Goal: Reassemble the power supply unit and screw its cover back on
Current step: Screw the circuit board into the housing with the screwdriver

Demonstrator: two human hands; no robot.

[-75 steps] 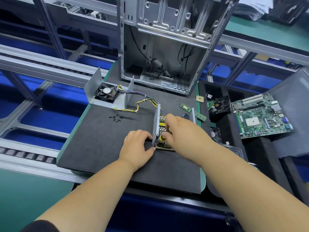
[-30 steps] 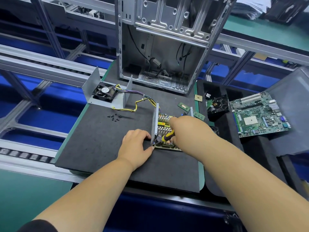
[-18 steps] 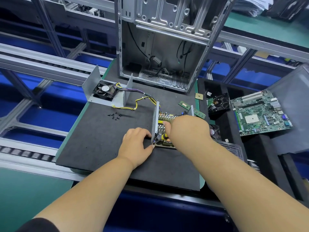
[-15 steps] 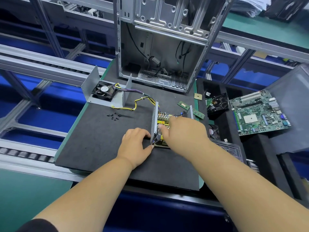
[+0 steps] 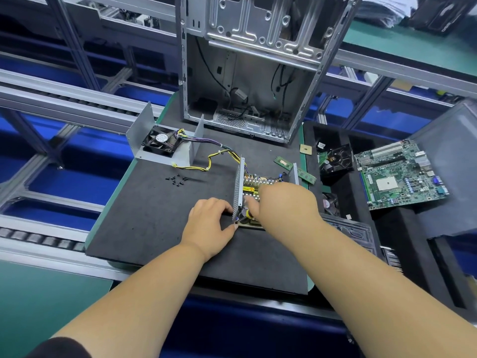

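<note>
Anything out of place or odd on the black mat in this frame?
Small black screws lie loose in a scatter on the black mat, uncontained, near the fan cover. A memory stick also lies loose there. No visible damage.

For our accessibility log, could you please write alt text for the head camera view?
A right hand works a yellow-handled screwdriver inside an open power supply on a dark mat, while the left hand steadies its side wall. Loose screws lie nearby.

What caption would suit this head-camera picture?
Left hand steadies the open power supply while the right hand works a screwdriver inside.
</note>
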